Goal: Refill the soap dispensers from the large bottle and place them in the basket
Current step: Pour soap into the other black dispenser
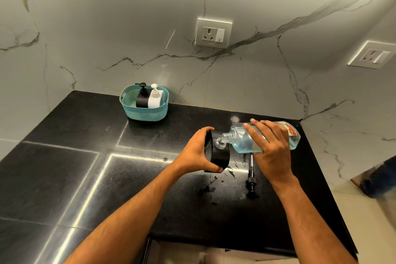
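My left hand (pixel 198 152) grips a black soap dispenser (pixel 220 156) with its pump off, standing on the black counter (pixel 85 167). My right hand (pixel 270 146) holds the large clear bottle (pixel 242 137) of pale blue liquid tipped on its side, its open neck at the dispenser's mouth. The dispenser's black pump (pixel 251 178) lies on the counter just right of it, under my right wrist. At the back stands a teal basket (pixel 144 111) holding a black dispenser (pixel 142 96) and a white dispenser (pixel 155 97), both upright with pumps on.
Drops of spilled liquid (pixel 230 169) dot the counter around the dispenser. A marble wall with a socket plate (pixel 213 32) rises behind, and another socket (pixel 374 55) is on the right wall. The counter's front edge runs below my forearms; floor shows at the right.
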Demonstrator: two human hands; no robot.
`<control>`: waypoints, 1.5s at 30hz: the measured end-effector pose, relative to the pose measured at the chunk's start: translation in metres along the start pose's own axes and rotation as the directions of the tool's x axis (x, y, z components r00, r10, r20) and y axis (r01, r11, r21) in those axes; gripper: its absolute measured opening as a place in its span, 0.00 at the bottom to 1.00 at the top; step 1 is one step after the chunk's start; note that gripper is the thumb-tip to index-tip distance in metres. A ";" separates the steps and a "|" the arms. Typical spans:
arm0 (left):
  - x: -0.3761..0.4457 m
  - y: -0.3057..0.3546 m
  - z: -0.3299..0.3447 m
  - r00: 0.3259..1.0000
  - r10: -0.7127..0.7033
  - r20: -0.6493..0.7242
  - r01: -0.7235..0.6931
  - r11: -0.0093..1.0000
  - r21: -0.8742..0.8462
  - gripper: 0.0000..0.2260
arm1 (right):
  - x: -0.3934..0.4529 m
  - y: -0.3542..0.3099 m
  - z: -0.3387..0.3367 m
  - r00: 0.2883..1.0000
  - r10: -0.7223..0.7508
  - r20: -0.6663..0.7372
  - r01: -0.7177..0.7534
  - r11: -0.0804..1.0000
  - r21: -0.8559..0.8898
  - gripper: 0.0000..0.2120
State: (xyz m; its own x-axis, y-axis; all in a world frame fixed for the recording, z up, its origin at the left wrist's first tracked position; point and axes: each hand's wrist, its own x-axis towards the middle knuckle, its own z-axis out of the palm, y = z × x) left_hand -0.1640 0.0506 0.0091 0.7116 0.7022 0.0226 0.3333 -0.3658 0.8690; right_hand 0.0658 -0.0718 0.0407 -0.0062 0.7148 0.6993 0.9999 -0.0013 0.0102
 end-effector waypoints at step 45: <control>0.005 -0.004 0.001 1.000 -0.007 0.011 0.007 1.000 -0.003 0.53 | 0.002 0.005 0.002 0.999 -0.013 0.035 0.014 1.000 -0.014 0.37</control>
State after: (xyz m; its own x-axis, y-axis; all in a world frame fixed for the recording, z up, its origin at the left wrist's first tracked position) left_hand -0.1606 0.0551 0.0052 0.7161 0.6979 0.0113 0.3365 -0.3593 0.8704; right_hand 0.0711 -0.0692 0.0409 -0.0191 0.7390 0.6734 0.9996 -0.0014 0.0299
